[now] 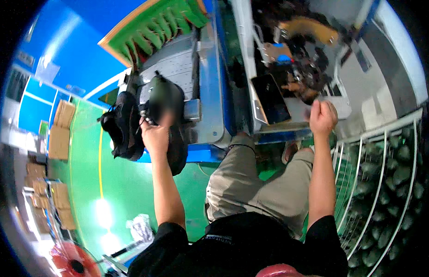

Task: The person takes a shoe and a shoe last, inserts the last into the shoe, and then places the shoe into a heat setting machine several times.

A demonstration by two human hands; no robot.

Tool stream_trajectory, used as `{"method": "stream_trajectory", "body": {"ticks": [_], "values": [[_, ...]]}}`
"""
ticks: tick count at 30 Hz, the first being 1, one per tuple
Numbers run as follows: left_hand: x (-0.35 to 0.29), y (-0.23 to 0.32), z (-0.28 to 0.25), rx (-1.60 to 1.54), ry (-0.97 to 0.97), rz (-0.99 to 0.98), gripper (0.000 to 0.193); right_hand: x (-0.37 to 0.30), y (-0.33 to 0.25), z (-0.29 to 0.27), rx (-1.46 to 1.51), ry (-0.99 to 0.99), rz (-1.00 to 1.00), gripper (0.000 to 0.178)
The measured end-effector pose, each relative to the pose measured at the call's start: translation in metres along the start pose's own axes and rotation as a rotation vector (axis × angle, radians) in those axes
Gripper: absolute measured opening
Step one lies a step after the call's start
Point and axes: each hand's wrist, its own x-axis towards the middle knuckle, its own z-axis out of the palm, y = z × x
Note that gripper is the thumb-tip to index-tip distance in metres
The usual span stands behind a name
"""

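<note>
My left hand (155, 137) is closed on a black shoe (177, 152) at the end of a conveyor (170, 62), thumb against its blurred upper part. A second black shoe (124, 127), with laces showing, sits just left of it over the conveyor's corner. To the right, my right hand (323, 117) is closed in a fist beside a cluttered worktop. Anything inside that fist is hidden. Nearest to it lies a blurred heap of small dark and brown items (307, 78).
Green strip curtains (163, 32) hang across the conveyor's opening. A dark phone-like slab (271, 99) rests at the worktop's front left. A white wire rack (383, 180) full of dark rounded pieces stands at right. Cartons (60, 143) and a red fan (76, 261) are at left.
</note>
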Motion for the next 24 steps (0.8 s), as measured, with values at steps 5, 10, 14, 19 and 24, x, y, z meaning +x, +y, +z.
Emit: {"method": "stream_trajectory", "body": {"ticks": [5, 10, 14, 19, 24], "values": [[-0.007, 0.030, -0.008, -0.054, -0.072, -0.093, 0.074, -0.003, 0.009, -0.007, -0.001, -0.078, 0.014, 0.028], [-0.004, 0.032, -0.010, 0.037, -0.103, -0.184, 0.091, -0.059, 0.001, -0.028, 0.305, 0.087, 0.547, 0.030], [-0.004, 0.035, -0.019, 0.027, -0.124, -0.162, 0.092, -0.174, -0.026, -0.033, 0.392, -0.084, 0.814, 0.033], [-0.002, 0.023, -0.020, 0.001, -0.149, -0.141, 0.092, -0.227, -0.049, -0.025, 0.268, -0.982, 0.672, 0.034], [0.001, 0.022, -0.015, -0.020, -0.090, -0.097, 0.091, -0.234, -0.029, 0.003, 0.216, -1.162, 0.759, 0.033]]}}
